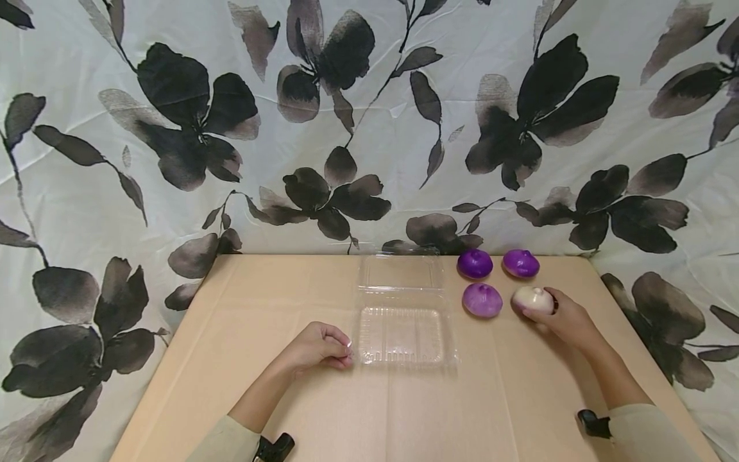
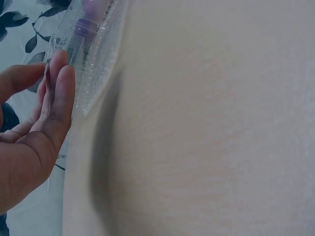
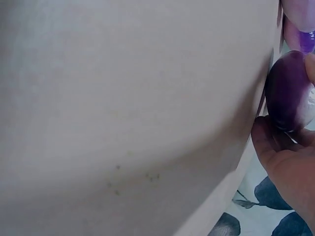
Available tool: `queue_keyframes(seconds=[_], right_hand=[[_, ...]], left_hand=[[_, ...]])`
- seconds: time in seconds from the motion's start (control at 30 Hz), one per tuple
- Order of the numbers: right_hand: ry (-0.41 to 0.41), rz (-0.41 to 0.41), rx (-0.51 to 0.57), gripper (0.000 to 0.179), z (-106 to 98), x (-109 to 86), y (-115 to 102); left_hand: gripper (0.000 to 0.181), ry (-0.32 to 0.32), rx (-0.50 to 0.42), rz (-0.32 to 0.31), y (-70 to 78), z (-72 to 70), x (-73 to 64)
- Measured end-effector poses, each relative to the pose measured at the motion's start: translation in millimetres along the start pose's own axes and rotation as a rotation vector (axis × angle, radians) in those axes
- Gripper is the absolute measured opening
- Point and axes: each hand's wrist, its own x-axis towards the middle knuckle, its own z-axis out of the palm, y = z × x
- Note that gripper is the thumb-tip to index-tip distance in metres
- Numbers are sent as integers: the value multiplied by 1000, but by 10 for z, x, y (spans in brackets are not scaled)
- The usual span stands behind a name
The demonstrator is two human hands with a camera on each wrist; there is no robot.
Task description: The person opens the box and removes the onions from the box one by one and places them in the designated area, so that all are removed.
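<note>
A clear plastic clamshell container [image 1: 404, 298] lies open on the tabletop, its lid folded toward the back. My left hand [image 1: 323, 346] pinches the container's left edge between thumb and fingertips, as the left wrist view shows. At the right, my right hand [image 1: 568, 314] holds a white-and-purple onion [image 1: 532, 299] with thumb and fingers around its side. In the right wrist view that onion [image 3: 289, 93] shows a dark purple underside. Just left of it sits a pale purple onion [image 1: 482, 301]. Two deeper purple onions [image 1: 475, 264] stand behind, near the back edge.
The light wooden-looking table [image 1: 260, 289] ends at a back edge against a white cloth [image 1: 404, 186] with dark flower prints. That cloth also shows past both sides of the table. Black straps with small devices [image 1: 594, 423] sit at both wrists.
</note>
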Motion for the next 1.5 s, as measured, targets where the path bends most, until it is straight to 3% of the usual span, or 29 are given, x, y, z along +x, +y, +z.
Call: queue_keyframes(seconds=[1.5], right_hand=[[-53, -7, 5, 106, 3, 8, 11]], left_hand=[[17, 9, -1, 0, 0, 3, 6]])
